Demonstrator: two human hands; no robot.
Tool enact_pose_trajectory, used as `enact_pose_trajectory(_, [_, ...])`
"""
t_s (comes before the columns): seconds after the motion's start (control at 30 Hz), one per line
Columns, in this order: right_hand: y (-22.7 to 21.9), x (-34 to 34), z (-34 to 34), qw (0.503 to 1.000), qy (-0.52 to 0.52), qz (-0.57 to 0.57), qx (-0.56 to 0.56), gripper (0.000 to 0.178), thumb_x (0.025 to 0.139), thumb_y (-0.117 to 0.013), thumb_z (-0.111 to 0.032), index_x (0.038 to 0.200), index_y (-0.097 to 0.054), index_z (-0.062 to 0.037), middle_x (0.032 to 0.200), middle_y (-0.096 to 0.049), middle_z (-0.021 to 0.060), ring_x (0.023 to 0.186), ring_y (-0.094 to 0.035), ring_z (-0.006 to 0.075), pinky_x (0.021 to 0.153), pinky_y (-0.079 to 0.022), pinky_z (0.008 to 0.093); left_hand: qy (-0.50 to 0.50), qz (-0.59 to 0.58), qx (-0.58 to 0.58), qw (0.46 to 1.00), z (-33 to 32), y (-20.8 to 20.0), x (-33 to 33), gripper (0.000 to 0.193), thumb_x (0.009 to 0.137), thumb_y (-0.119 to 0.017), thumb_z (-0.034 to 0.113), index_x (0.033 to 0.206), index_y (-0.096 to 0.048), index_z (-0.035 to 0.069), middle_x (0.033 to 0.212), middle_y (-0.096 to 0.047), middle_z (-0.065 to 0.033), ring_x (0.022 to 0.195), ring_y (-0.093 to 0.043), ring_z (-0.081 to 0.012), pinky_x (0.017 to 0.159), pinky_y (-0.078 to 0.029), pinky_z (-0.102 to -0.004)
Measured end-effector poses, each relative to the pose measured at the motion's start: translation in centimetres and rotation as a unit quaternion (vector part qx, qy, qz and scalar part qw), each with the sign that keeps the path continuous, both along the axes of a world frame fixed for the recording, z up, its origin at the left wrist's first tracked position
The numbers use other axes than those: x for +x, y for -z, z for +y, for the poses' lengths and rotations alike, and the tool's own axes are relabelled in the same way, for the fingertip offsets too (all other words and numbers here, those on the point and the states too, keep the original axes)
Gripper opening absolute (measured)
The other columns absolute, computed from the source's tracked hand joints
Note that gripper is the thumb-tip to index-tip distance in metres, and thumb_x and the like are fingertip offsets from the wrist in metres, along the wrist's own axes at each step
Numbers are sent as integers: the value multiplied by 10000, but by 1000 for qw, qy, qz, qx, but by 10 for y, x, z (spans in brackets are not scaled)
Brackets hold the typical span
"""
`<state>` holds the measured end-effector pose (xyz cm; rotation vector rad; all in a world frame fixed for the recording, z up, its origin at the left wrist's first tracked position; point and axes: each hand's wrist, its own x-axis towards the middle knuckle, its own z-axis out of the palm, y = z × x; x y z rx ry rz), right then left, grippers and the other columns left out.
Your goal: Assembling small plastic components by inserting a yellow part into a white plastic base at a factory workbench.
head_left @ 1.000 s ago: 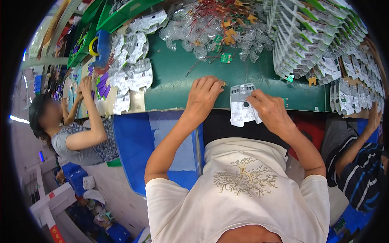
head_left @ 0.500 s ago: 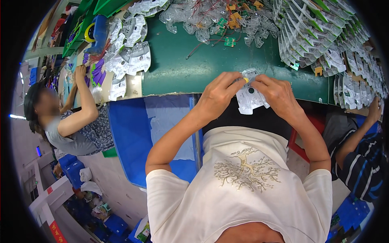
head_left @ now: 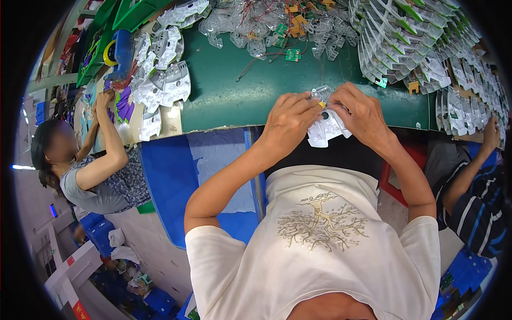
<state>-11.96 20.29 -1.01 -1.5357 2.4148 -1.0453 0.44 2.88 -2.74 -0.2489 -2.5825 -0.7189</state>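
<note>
Green and smooth, the desk (head_left: 234, 106) runs across at 12 o'clock from the person, with a heap of clear plastic bits (head_left: 234, 24) at its far side. One small green board (head_left: 293, 55) lies at 11 o'clock from the white plate (head_left: 324, 129), which is between the two hands, at the desk's near edge. Left hand (head_left: 290, 118) has its grip pinched closed on a tiny yellow bit (head_left: 322, 104) by the plate's top end. Right hand (head_left: 362, 111) has bent fingers at about 2 o'clock on the plate; I cannot tell how tight its grip is. The step now looks like fitting the yellow bit to the plate. My guess is that the next move calls for a still plate and gentle, careful fingertips.
</note>
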Motion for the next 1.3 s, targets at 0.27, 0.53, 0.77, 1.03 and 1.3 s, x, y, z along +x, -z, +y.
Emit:
enact_pose_trajectory(0.27, [-4,3,3,999,31,32,14,153,783,-772,-69,849,-642,-25,875,-594,81,717,-648,301,604,-514,397,-11,65,97,993,-6,21,-6,165,767,-776,45,925,-732,62,958,-719,-79,979,-688,-271,849,-489,-393])
enact_pose_trajectory(0.53, [-2,4,6,999,28,30,8,149,791,-766,-61,870,-646,-23,886,-601,87,713,-644,292,601,-509,387,-3,54,-28,998,-4,7,-1,216,758,-802,96,947,-722,27,986,-708,-88,1003,-672,-268,843,-493,-404])
enact_pose_trajectory(0.77, [-9,9,13,1000,22,8,8,189,800,-770,-137,893,-682,2,952,-610,113,760,-664,316,649,-536,407,-25,44,84,995,7,18,-1,300,748,-800,28,1036,-717,26,995,-712,-95,907,-654,-277,837,-497,-395])
enact_pose_trajectory(1.03, [-14,12,21,999,13,18,35,244,819,-771,-198,932,-704,7,1082,-608,131,823,-678,326,685,-554,414,63,-43,169,983,3,10,-14,676,827,-673,-36,1454,-446,81,1102,-709,-41,950,-556,-277,876,-437,-396])
enact_pose_trajectory(1.3, [-41,24,34,906,-6,-411,-97,167,872,-647,53,1031,-695,42,967,-693,159,839,-716,253,711,-563,315,78,-100,122,984,-1,0,-13,721,839,-642,-70,1500,-406,91,1151,-710,-22,943,-539,-267,925,-416,-395])
